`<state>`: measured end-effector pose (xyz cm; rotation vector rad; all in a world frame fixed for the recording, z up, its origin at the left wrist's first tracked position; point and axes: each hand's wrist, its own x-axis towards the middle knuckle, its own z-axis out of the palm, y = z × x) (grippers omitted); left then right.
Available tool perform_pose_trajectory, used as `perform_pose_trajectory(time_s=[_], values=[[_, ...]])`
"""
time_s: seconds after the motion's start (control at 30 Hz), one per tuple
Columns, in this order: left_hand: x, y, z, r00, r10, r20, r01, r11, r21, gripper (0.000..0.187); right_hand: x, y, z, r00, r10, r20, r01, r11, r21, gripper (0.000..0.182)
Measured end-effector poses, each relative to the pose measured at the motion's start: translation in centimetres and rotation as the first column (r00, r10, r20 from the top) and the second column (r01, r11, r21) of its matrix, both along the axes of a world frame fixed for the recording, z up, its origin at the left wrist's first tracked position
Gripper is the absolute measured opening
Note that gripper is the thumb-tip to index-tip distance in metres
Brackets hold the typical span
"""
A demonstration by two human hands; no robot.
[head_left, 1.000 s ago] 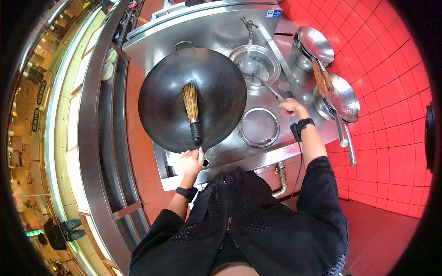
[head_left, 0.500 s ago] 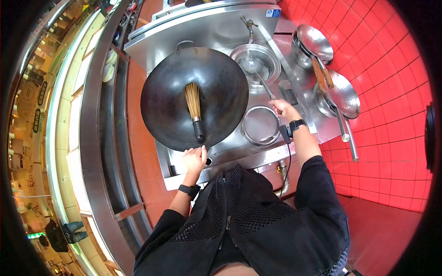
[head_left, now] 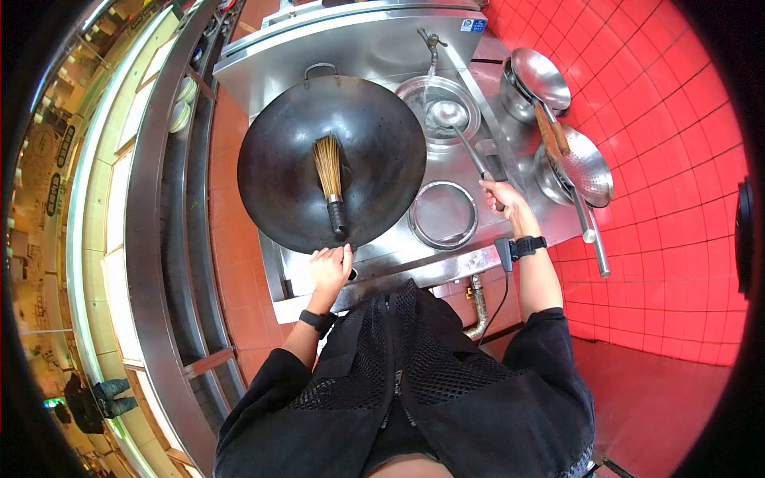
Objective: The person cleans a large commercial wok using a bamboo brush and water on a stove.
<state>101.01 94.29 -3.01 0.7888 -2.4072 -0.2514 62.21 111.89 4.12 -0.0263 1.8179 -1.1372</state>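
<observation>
A large dark wok (head_left: 378,151) stands on the steel stove, with a bamboo wok brush (head_left: 327,171) lying inside it, its black handle toward me. My left hand (head_left: 329,269) is closed at the wok's near edge, thumb up; the part it grips is hidden under the fingers. In my right hand (head_left: 506,199) is the handle end of a long steel ladle (head_left: 450,115). The ladle's bowl is over a round water basin (head_left: 472,135), below a tap (head_left: 432,49) with water running from it.
A round steel ring-rimmed well (head_left: 444,215) lies between the wok and my right hand. To the right are a steel pan (head_left: 542,76) and a perforated strainer (head_left: 588,167), handles pointing toward me. Red tiled wall (head_left: 661,159) bounds the right; shelves with plates (head_left: 182,115) stand left.
The ladle's bowl has risen from the basin's water into clear view. My right hand has shifted slightly right and toward me, while my left hand stays at the wok's edge.
</observation>
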Motion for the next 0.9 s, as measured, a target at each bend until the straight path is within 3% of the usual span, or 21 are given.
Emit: perform_pose_trajectory(time_s=[0.1, 0.37, 0.47, 0.6, 0.67, 0.9], values=[[0.1, -0.1, -0.1, 1.0, -0.019, -0.001, 0.019, 1.0, 0.008, 0.032, 0.8, 0.8, -0.1, 0.99, 0.037, -0.137, -0.034, 0.999, 0.023, 0.029], [0.1, 0.0, -0.2, 1.0, -0.013, -0.011, 0.013, 1.0, -0.013, 0.033, 2.9, 2.5, 1.4, 0.966, -0.01, -0.26, 0.008, 1.0, -0.008, 0.026], [0.1, 0.0, 0.1, 1.0, -0.023, -0.013, 0.023, 0.999, 0.031, 0.035, 3.2, 3.2, 2.5, 0.904, 0.066, -0.423, -0.033, 0.996, 0.084, 0.023], [0.1, 0.0, 0.3, 0.999, -0.032, -0.013, 0.032, 0.999, 0.027, 0.035, 3.2, 4.0, 4.1, 0.955, -0.017, -0.295, 0.01, 1.0, -0.022, 0.022], [0.1, -0.1, 0.1, 1.0, -0.026, -0.015, 0.026, 1.0, 0.002, 0.034, 3.5, 4.6, 5.9, 0.994, -0.067, -0.086, 0.056, 0.991, -0.121, 0.021], [0.0, 0.0, -0.3, 0.999, 0.008, -0.04, -0.008, 1.0, 0.006, 0.034, 6.3, 7.9, 9.3, 1.0, 0.008, -0.011, -0.01, 0.989, -0.15, 0.021]])
